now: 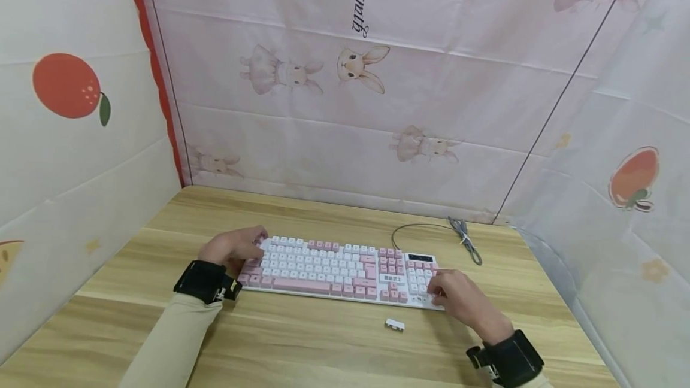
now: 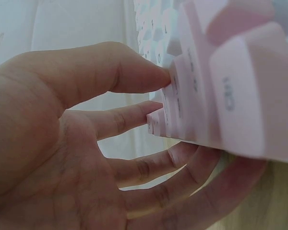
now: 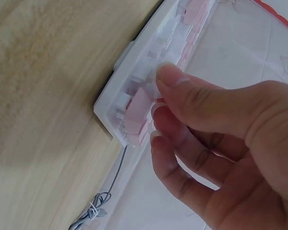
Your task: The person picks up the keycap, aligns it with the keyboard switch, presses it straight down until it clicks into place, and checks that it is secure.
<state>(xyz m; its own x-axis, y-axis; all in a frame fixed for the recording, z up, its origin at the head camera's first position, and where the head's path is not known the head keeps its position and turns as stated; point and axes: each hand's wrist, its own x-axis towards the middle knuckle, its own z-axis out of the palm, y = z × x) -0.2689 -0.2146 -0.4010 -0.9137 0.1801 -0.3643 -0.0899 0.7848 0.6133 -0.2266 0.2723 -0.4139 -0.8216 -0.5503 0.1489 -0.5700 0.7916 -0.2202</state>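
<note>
A white and pink keyboard (image 1: pixel 318 268) lies on the wooden table. At its left end is my left hand (image 1: pixel 232 249). The left wrist view shows that thumb (image 2: pixel 144 76) on the side of the pink keys, with the other fingers (image 2: pixel 163 158) along and beneath the edge, so the hand grips this end. Over the number pad at the other end is my right hand (image 1: pixel 466 298), fingers bent. In the right wrist view its thumb (image 3: pixel 197 93) and forefinger come close beside a pink keycap (image 3: pixel 140 109); whether they pinch anything is unclear.
In front of the keyboard lies a small white piece (image 1: pixel 395 324), perhaps a loose keycap. Behind it a tied grey cable (image 1: pixel 465 238) rests on the table (image 1: pixel 302 352). Printed cloth walls (image 1: pixel 323 136) stand at the back and both sides.
</note>
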